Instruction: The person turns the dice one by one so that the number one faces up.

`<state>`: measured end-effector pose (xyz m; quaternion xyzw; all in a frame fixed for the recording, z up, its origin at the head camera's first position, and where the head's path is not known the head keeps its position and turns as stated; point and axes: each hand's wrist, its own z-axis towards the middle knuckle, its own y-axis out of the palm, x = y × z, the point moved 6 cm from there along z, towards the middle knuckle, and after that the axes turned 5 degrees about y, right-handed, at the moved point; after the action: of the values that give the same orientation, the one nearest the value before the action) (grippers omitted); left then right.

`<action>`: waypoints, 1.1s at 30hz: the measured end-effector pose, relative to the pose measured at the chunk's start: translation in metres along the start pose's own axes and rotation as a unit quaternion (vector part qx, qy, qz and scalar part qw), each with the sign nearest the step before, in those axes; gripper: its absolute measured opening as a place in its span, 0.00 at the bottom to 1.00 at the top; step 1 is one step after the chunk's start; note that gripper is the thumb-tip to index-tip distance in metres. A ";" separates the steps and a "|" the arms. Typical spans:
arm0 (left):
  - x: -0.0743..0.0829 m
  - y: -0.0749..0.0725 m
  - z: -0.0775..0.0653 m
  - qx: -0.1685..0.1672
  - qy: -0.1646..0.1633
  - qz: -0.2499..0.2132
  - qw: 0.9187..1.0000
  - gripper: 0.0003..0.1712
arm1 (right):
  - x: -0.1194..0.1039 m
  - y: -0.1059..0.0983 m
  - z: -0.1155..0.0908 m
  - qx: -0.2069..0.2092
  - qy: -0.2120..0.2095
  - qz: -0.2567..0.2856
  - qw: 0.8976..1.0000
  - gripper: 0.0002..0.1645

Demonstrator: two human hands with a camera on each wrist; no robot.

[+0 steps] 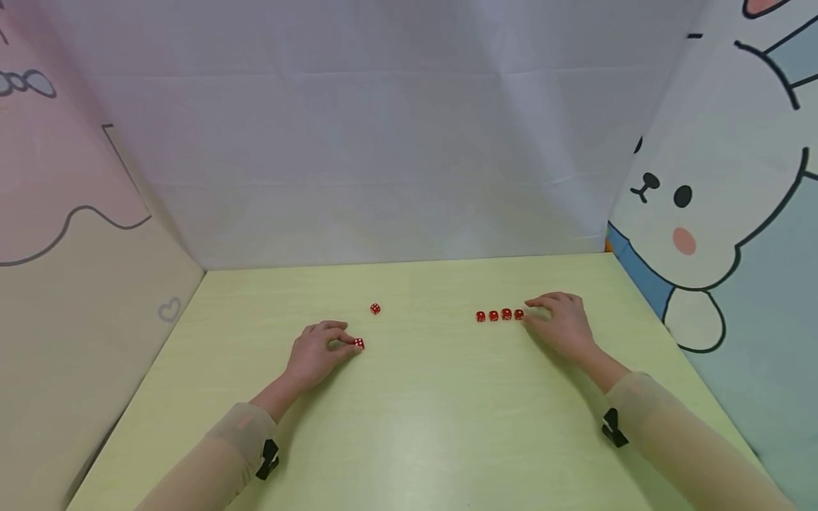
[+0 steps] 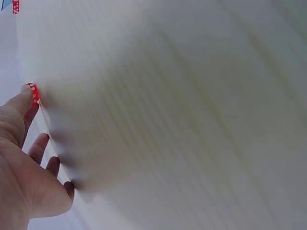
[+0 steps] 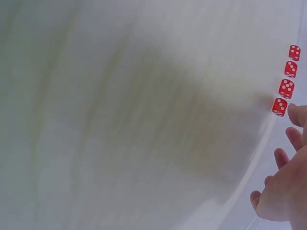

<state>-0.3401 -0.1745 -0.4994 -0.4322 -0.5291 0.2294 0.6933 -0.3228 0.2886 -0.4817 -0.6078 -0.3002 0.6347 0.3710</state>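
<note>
My left hand (image 1: 317, 353) pinches a red die (image 1: 359, 343) with white pips between thumb and fingertip, on or just over the table. The left wrist view shows that die (image 2: 33, 93) at the tips, the other fingers spread. A second die (image 1: 375, 309) lies farther back, slightly right of the pinched one. On the right, several red dice form a row; my right hand (image 1: 564, 323) is beside the rightmost die (image 1: 519, 314), thumb and fingers apart. In the right wrist view a fingertip is close to the row's end die (image 3: 279, 107); contact is unclear.
The dice lie on a pale yellow-green tabletop (image 1: 415, 397). A white sheet (image 1: 396, 156) stands along its back edge. Printed panels flank both sides, the right one with a cartoon face (image 1: 716, 177). Dark clips (image 1: 613, 428) are on both sleeves.
</note>
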 end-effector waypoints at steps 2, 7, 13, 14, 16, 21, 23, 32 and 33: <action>0.000 0.000 0.000 0.000 0.000 -0.001 1.000 0.10 | -0.002 -0.002 -0.002 0.002 -0.003 0.005 1.000 0.23; -0.001 0.001 0.000 0.001 -0.001 -0.003 1.000 0.10 | -0.007 -0.003 -0.010 0.001 0.000 0.013 1.000 0.25; -0.001 0.001 0.000 0.000 0.000 -0.005 1.000 0.09 | -0.011 -0.004 -0.017 0.003 -0.001 0.019 1.000 0.26; -0.001 0.002 0.000 0.000 0.000 -0.005 1.000 0.09 | -0.012 -0.004 -0.019 0.005 -0.003 0.020 1.000 0.26; -0.002 0.002 0.000 -0.001 0.000 -0.005 1.000 0.09 | -0.014 -0.005 -0.021 0.008 -0.009 0.019 1.000 0.25; -0.002 0.001 0.001 -0.002 -0.003 -0.005 1.000 0.09 | -0.020 -0.007 -0.027 0.015 -0.021 0.022 0.999 0.24; -0.001 0.000 0.001 -0.003 -0.003 -0.002 1.000 0.10 | -0.025 -0.008 -0.030 0.016 -0.027 0.025 0.999 0.24; 0.001 -0.004 0.003 -0.005 -0.006 -0.002 1.000 0.10 | -0.045 -0.010 -0.048 0.012 -0.053 0.046 0.997 0.24; 0.001 -0.004 0.003 -0.005 -0.005 -0.002 1.000 0.10 | -0.047 -0.010 -0.050 0.011 -0.055 0.046 0.997 0.24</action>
<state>-0.3428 -0.1747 -0.4947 -0.4333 -0.5346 0.2280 0.6888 -0.2725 0.2511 -0.4516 -0.5814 -0.2849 0.6867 0.3305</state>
